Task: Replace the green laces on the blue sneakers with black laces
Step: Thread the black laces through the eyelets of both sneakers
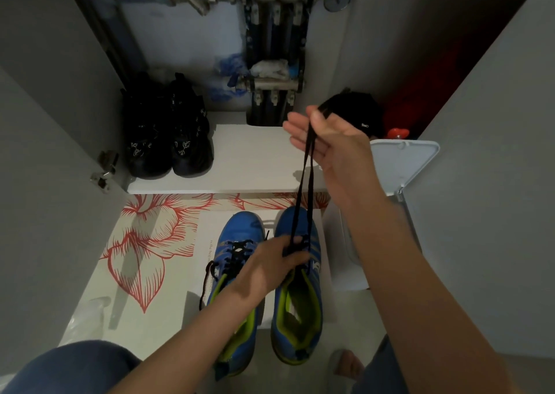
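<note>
Two blue sneakers with lime-green lining stand side by side on white paper on the floor. The left sneaker (237, 261) carries a black lace through its eyelets, with loose ends trailing off its left side. My left hand (270, 267) rests on the right sneaker (300, 297) at its eyelets and pinches the black lace (306, 180) there. Both strands of that lace run taut upward to my right hand (324, 141), raised above the shoe, which pinches them between thumb and fingers. No green lace is visible.
An open cabinet ahead holds a pair of black shoes (168, 129) on its white shelf (249, 159), pipes and valves (273, 48) behind, and a dark cap (357, 108) at right. A white lidded bin (399, 165) stands at right. Floral paper (147, 240) covers the floor at left.
</note>
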Demonstrator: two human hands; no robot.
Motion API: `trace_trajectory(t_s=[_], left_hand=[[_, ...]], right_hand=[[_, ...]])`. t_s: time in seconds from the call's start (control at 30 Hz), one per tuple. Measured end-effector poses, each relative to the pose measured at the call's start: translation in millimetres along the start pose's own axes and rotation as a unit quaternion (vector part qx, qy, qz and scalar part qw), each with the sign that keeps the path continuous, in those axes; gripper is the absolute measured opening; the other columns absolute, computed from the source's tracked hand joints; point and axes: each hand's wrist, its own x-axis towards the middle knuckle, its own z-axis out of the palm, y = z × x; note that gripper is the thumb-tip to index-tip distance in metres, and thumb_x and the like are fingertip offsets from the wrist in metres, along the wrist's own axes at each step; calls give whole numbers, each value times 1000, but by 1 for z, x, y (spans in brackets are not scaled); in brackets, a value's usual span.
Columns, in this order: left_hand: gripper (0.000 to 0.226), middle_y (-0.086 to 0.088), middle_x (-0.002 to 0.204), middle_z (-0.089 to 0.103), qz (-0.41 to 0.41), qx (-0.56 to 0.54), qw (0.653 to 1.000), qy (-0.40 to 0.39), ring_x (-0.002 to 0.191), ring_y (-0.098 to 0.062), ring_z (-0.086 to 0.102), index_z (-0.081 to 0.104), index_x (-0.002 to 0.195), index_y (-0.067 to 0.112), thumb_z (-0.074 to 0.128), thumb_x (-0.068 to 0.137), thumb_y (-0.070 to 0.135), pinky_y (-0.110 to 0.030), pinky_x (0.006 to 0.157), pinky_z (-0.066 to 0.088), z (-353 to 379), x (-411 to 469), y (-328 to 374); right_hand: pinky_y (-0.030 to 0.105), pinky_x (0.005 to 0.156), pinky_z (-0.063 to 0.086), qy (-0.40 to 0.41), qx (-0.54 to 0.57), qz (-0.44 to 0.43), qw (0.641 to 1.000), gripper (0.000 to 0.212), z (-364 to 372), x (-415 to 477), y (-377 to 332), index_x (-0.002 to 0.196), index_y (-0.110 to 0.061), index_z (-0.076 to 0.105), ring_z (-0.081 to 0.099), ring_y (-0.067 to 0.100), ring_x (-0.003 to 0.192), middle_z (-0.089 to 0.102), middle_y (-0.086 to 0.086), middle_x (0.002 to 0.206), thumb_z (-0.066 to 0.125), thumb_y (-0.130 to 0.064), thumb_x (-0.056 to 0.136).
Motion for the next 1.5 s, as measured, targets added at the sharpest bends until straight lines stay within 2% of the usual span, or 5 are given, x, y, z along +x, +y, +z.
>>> trace_trajectory(t_s=[0.23,0.63,0.73,1.27,1.5], left_hand=[[23,7,87,73,215,-261,929,150,85,-5,69,65,108,14,45,99,15,-13,77,51,-31,-1,59],[22,4,69,70,203,-366,878,231,63,-7,67,70,84,16,51,95,10,-15,57,52,-43,11,91],[24,5,60,68,191,-365,884,221,54,-6,65,67,80,16,50,96,9,-16,54,52,-46,11,93],[20,5,62,49,83,-105,990,-46,55,-8,37,57,82,8,44,94,14,-20,54,32,-87,-5,88],[15,0,67,53,117,-105,982,-109,47,-2,40,59,92,8,48,96,17,-13,47,33,-88,-2,84]], right_hand=[[20,81,55,4,-97,-39,994,14,6,-2,1,102,-6,63,70,17,93,73,9,95,54,-12,94],[25,77,55,13,-191,-30,981,24,7,-1,6,110,-13,67,69,4,87,75,-5,92,53,-25,95],[13,49,47,21,-177,-26,984,23,6,0,4,107,-13,68,68,7,76,75,-3,88,53,-25,95],[35,85,51,-67,-516,-118,846,21,-6,1,13,99,-24,72,63,6,85,70,-8,88,54,-33,92],[15,67,47,-80,-424,-75,899,16,-11,4,8,87,-13,73,62,5,73,68,-1,77,61,-22,90]])
